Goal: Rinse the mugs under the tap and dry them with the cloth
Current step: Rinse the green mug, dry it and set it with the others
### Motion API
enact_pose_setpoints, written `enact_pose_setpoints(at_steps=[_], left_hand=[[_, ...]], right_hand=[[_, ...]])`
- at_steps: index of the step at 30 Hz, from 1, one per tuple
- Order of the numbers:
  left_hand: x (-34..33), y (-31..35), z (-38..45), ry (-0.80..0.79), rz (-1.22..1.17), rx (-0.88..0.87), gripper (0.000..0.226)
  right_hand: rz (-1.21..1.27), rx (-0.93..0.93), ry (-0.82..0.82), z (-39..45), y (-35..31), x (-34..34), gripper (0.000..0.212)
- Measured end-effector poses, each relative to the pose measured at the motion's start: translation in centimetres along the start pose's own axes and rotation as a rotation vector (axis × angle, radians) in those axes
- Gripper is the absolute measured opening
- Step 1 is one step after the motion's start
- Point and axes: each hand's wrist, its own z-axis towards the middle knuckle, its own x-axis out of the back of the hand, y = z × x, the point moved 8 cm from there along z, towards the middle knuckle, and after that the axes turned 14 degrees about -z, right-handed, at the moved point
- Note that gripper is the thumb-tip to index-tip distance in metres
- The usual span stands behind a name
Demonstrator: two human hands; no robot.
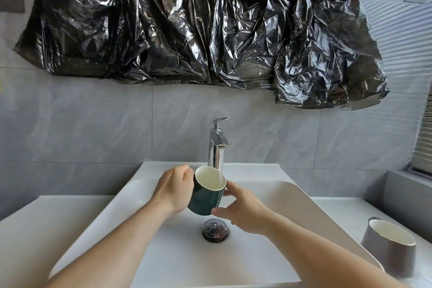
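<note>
Left to right, head view.

Left hand (pixel 174 190): fingers curled round the far-left side of the dark green ceramic mug with a cream inside (pixel 207 190), probably at its handle; the handle itself is hidden behind the hand. Grip looks firm.

Dark green mug: held in the air over the middle of the white rectangular basin (pixel 105 217), above the dark round drain plug (pixel 214 231). It is tilted, mouth up and toward the camera, long axis leaning back toward the wall. The stream from the chrome tap (pixel 217 145) at the basin's back edge falls inside the right part of the rim.

Right hand (pixel 243 210): fingers spread fairly wide, index tip at the mug's right rim, thumb under the lower right wall. It steadies the mug lightly; whether it bears weight cannot be told.

Grey mug with a cream inside (pixel 390 245): stands on the countertop near the basin's front right corner, well apart from both hands. No cloth is visible.

Judgement: rinse of the first mug is in hand; drying not yet begun. The next move turns on the tilt. The mouth faces the stream, so swirling or tipping forward over the drain would empty it. The right hand is nearer the grey mug, the left being occupied.

Wall above: crumpled black plastic sheet (pixel 187 25).
</note>
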Motion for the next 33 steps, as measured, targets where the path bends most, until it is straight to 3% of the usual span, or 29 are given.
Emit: enact_pose_setpoints(at_steps=[4, 8, 10, 17, 28, 33], left_hand=[[0.1, 0.0, 0.0, 0.004, -0.028, 0.014, 0.038], [-0.7, -0.1, -0.1, -0.051, -0.092, 0.046, 0.035], [-1.0, -0.1, -0.3, -0.075, -0.116, 0.060, 0.034], [-2.2, -0.1, -0.8, -0.147, -0.177, 0.106, 0.037], [-3.7, -0.4, -1.3, -0.249, -0.258, 0.133, 0.046], [-4.5, -0.2, -1.7, -0.316, -0.285, 0.145, 0.036]], right_hand=[[0.050, -0.030, -0.021, -0.1, 0.1, -0.1, 0.065], [0.065, -0.020, -0.036, -0.5, 0.0, -0.1, 0.099], [0.100, -0.035, -0.037, -0.7, 0.0, -0.1, 0.103], [0.132, -0.119, -0.041, -0.9, 0.5, -0.1, 0.083], [0.128, -0.161, -0.013, -1.5, 0.9, 0.8, 0.076], [0.150, -0.175, -0.028, -1.8, 1.4, 1.3, 0.075]])
